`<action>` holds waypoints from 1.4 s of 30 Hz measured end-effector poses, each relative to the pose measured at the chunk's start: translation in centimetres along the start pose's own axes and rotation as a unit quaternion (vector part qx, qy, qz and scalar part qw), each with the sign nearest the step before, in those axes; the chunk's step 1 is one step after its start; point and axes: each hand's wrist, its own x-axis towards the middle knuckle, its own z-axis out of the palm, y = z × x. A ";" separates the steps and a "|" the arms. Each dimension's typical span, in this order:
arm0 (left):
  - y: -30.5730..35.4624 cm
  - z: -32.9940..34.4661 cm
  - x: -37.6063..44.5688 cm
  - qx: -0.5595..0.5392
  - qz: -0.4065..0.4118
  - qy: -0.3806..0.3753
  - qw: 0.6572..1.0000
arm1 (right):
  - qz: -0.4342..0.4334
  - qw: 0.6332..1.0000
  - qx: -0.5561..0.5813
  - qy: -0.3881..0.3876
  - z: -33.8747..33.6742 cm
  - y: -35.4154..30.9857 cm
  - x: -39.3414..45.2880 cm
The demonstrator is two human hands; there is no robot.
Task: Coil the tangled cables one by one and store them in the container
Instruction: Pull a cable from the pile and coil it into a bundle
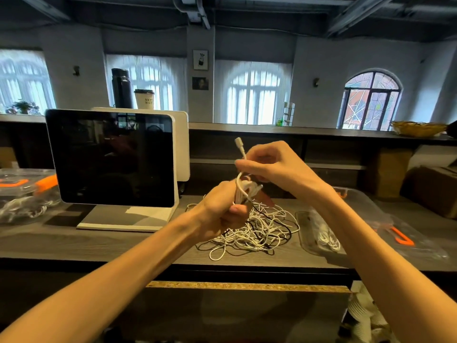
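White cable (243, 191), mostly wound into a small bundle already, is up in the air over the desk, held between both hands. The left hand (223, 211) has its fingers and thumb curled tight around the coiled part, kind of a fist grip. The right hand (269, 164) sits just above it and pinches the loose tail of the same cable, so the plug end (239, 141) pokes up past the fingers.

Right under the hands there's the tangled pile (257, 231) lying on the dark wooden desk (123, 241), a mess of white leads with a few black ones mixed in. Just to the right of the pile is a clear plastic container (319, 233) with a couple of white coils already inside, and a clear lid with an orange clip (403, 237) lies beside it.

On the left there's a monitor (111, 157) with a dark screen on a white stand, and further left another clear container (24, 194) with orange latches and cables in it. Behind the screen, a black flask (121, 87) and a paper cup (144, 99) sit on the ledge.
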 end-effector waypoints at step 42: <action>-0.4 0.5 2.3 -0.318 0.027 -0.061 0.946 | 0.025 0.962 0.108 0.249 5.9 5.7 -4.1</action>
